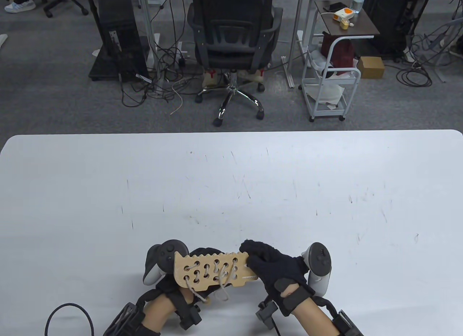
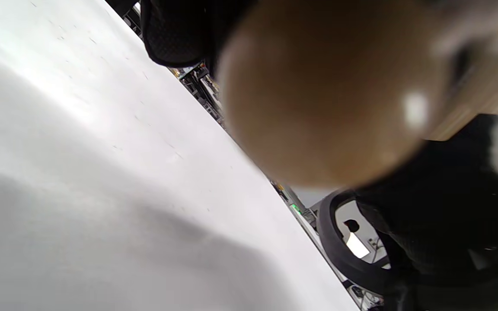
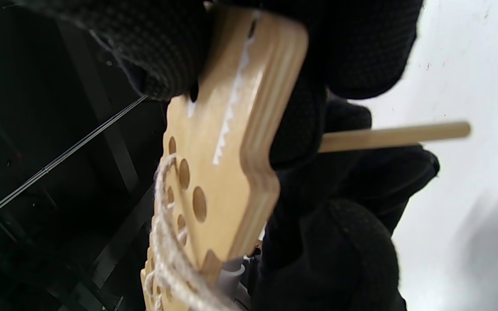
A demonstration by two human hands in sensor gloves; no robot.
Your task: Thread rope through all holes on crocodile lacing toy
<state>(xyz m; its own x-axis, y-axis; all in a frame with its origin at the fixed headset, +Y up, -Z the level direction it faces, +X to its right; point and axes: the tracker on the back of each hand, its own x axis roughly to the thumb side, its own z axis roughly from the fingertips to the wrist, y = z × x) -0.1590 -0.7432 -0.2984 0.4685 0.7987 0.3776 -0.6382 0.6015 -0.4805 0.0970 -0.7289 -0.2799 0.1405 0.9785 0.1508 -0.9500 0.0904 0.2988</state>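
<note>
from the table view, both hands sit at the near edge of the worktop (image 1: 231,176) with the crocodile board (image 1: 213,271) held between them, its long axis running left to right. the left hand (image 1: 188,278) grips the left end from behind; the right hand (image 1: 275,271) clamps the right end. rope (image 1: 220,278) crosses the left and middle holes and hangs in loops toward the person. left wrist view: only blurred wood close to the lens. right wrist view: gloved fingers (image 3: 145,52) pinch the board's end, rope beside open holes, and a wooden needle (image 3: 404,134) juts out behind the board, so the right hand looks nearer for the next pass.
</note>
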